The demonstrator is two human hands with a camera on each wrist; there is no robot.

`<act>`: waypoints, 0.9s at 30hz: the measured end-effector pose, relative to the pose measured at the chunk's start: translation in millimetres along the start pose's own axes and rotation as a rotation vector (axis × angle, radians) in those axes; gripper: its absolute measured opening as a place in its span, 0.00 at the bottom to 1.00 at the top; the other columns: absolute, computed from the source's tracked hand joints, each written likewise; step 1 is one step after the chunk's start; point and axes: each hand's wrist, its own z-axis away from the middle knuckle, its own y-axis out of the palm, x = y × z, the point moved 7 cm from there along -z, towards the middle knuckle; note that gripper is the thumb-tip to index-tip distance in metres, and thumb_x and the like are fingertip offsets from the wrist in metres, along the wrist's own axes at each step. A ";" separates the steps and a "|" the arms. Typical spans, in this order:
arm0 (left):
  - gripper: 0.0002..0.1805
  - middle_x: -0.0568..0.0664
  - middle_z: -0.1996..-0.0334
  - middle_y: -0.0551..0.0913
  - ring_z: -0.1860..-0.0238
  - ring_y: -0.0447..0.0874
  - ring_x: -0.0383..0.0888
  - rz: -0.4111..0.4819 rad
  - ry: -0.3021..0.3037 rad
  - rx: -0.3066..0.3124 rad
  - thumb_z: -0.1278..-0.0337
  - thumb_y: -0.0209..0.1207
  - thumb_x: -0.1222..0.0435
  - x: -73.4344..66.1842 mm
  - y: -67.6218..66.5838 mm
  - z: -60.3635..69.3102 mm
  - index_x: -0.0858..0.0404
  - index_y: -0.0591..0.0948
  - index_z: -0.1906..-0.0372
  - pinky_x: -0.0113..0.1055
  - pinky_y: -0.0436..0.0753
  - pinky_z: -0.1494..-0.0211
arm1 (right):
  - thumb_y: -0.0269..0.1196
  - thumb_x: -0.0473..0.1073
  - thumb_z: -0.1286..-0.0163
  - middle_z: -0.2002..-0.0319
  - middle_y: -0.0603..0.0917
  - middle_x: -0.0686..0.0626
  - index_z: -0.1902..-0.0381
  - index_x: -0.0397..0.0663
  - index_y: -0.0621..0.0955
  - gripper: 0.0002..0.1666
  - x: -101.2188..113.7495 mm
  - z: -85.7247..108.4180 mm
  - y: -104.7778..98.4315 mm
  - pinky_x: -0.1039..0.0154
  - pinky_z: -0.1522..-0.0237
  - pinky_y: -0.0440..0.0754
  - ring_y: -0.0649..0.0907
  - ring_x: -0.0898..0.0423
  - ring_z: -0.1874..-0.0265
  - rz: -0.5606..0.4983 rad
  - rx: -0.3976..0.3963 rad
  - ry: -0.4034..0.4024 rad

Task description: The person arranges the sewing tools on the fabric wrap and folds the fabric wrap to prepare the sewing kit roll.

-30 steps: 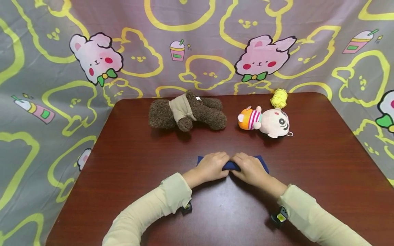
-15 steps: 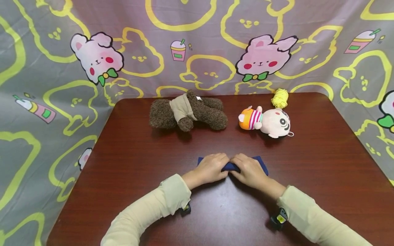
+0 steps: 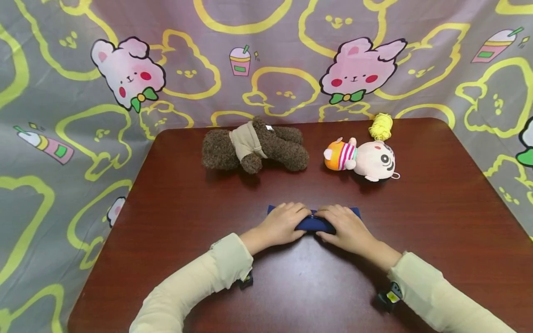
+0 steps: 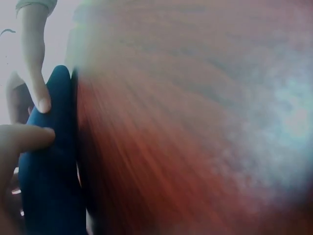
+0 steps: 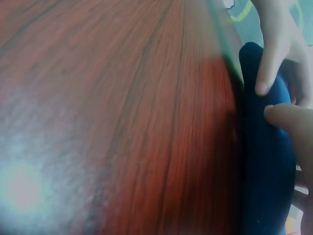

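A dark blue cloth roll (image 3: 315, 224) lies crosswise on the table. Its two ends stick out past the hands and its middle bulges up between them. My left hand (image 3: 283, 225) grips the left half, fingers over the far side and thumb on the near side. On the right half, my right hand (image 3: 346, 229) holds it the same way. Close up, the left wrist view has the blue roll (image 4: 54, 181) with both thumbs pressing on its near face. From the right wrist view the roll (image 5: 266, 161) looks smooth and long, with the thumb tips close together.
Behind the hands, a brown teddy bear (image 3: 283, 148) in a beige top lies on the wooden table (image 3: 187, 208). To its right are a pale plush doll (image 3: 372, 159) with a striped top and a bundle of yellow yarn (image 3: 381, 127). A patterned curtain (image 3: 287, 46) surrounds the table.
Both hands have spread slightly apart along the blue cloth roll, and more of its middle shows between them. The toys have not moved on the table; the head view has tilted slightly.
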 end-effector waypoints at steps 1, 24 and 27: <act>0.23 0.47 0.54 0.75 0.54 0.74 0.43 0.018 -0.001 0.010 0.52 0.61 0.52 0.5 -0.4 0.8 0.58 0.74 0.51 0.35 0.73 0.53 | 0.68 0.49 0.53 0.58 0.79 0.47 0.56 0.44 0.78 0.26 -0.8 1.0 -0.9 0.52 0.57 0.71 0.76 0.50 0.57 -0.005 0.001 0.000; 0.12 0.49 0.64 0.79 0.59 0.75 0.46 0.265 -0.429 0.012 0.47 0.57 0.59 60.8 -5.5 32.2 0.61 0.79 0.59 0.39 0.73 0.54 | 0.63 0.37 0.45 0.67 0.81 0.45 0.64 0.40 0.80 0.10 -54.7 32.1 -31.0 0.51 0.64 0.72 0.78 0.48 0.66 -0.065 -0.086 0.383; 0.11 0.47 0.71 0.76 0.65 0.74 0.44 0.331 -0.506 0.011 0.49 0.58 0.58 71.9 -3.3 41.3 0.61 0.79 0.63 0.36 0.73 0.60 | 0.64 0.38 0.45 0.72 0.79 0.48 0.67 0.41 0.81 0.07 -66.2 39.4 -34.8 0.57 0.70 0.70 0.75 0.54 0.73 -0.115 -0.088 0.462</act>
